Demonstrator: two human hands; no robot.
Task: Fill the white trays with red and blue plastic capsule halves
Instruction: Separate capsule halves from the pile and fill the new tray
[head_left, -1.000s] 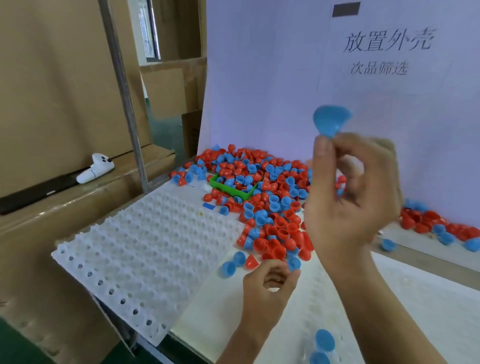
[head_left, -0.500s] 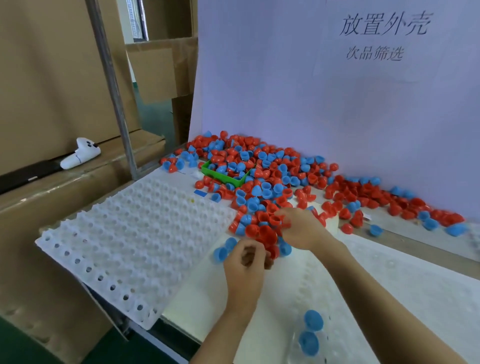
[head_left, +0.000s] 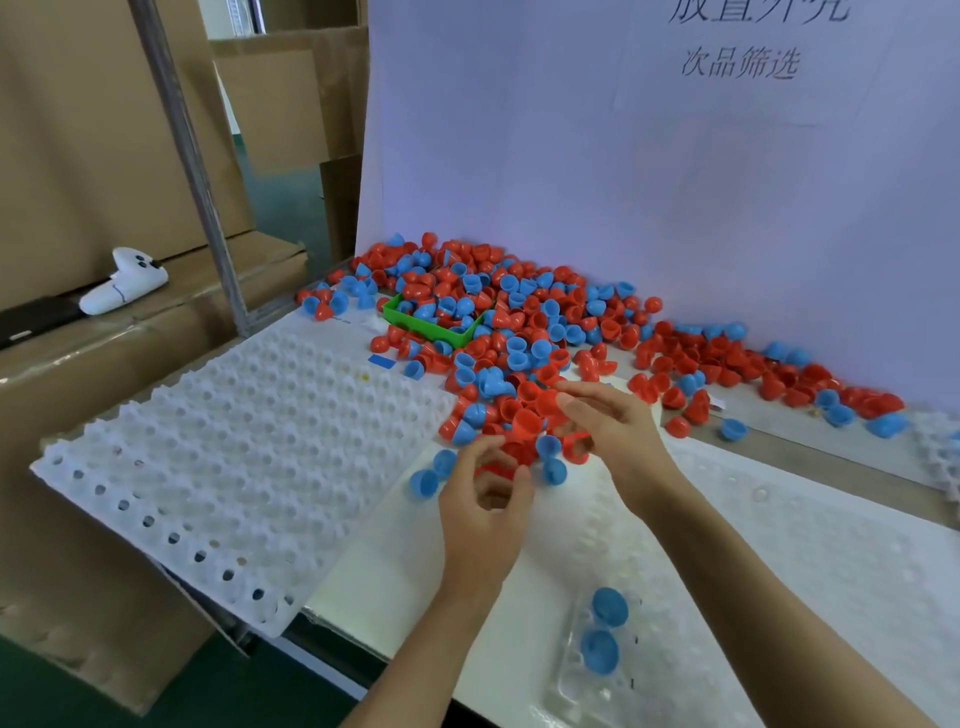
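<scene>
Both hands work at the near edge of the capsule pile

The left hand has its fingers curled toward a red capsule half at its fingertips; whether it truly grips it I cannot tell. The right hand reaches in with fingers loosely extended, touching red halves in the pile of red and blue capsule halves on the bench. An unfilled white tray lies left of the hands; two blue halves sit in a clear tray nearer the camera
</scene>
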